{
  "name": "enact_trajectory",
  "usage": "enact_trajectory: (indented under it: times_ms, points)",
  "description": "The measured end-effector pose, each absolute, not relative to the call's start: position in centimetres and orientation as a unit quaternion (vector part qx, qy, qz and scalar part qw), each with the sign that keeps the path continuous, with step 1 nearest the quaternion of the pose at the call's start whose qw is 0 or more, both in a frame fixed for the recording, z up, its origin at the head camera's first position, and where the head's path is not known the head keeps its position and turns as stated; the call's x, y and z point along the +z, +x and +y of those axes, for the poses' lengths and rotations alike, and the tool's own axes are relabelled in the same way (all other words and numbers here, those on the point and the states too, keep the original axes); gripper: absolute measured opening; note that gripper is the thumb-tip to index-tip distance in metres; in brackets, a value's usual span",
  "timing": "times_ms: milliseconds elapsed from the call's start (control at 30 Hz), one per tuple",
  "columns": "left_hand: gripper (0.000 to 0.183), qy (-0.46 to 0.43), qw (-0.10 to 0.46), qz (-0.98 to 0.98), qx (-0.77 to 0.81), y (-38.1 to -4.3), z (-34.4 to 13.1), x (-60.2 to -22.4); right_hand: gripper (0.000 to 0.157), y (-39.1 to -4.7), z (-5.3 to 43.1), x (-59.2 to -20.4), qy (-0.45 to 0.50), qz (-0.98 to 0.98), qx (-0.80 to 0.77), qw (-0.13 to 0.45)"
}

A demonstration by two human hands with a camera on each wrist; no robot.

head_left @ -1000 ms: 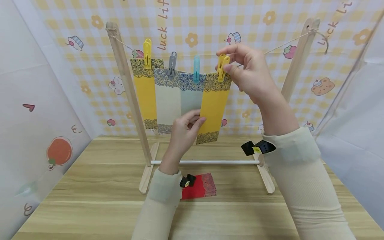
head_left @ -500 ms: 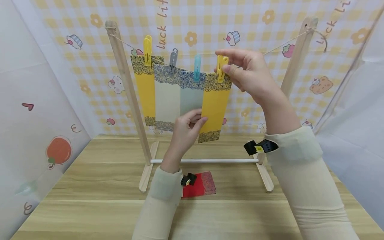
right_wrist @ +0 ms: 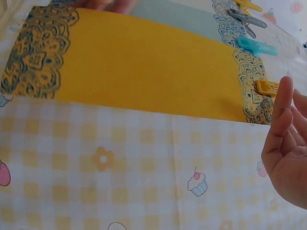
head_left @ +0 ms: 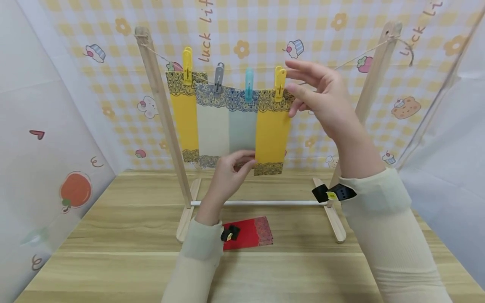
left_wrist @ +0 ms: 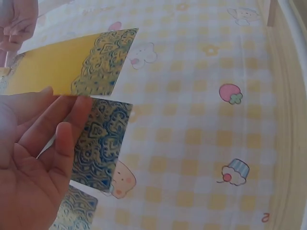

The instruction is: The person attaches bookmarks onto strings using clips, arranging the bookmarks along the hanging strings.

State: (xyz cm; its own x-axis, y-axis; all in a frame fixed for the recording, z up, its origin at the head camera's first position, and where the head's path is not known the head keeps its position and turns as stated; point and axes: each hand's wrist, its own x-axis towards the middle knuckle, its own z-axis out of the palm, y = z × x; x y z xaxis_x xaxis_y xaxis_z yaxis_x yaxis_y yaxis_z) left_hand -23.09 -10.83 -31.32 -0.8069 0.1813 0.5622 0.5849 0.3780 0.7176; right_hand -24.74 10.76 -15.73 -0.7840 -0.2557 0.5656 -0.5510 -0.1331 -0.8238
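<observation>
Easing the hands away without tugging the string (head_left: 360, 56) suits this step, I'd judge: in the head view, the rightmost yellow card (head_left: 270, 136) hangs from it under a yellow clip (head_left: 279, 84), the right hand (head_left: 326, 97) beside that clip, fingers loosely spread. In the left wrist view, the left hand (left_wrist: 33, 182) has its fingers relaxed at the card's edge, contact unclear. In the right wrist view, the right fingers extend loosely, gripping nothing.

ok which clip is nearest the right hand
The rightmost yellow clip; the blue clip, grey clip and other yellow clip sit farther from the right hand.
</observation>
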Motion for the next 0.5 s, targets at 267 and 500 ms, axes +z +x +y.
enact_trajectory:
  times_ms: [267, 500]
  points:
    - [0.021, -0.223, 0.144, -0.841, -0.471, -22.6, -12.0, -32.3, 0.034, -24.3, 12.2, -16.9, 0.336, -0.594, 0.721, 0.121]
    - [0.022, -0.229, 0.106, -0.86, -0.444, -21.8, -12.3, -32.4, 0.031, -23.8, 14.5, -19.5, 0.324, -0.597, 0.723, 0.128]
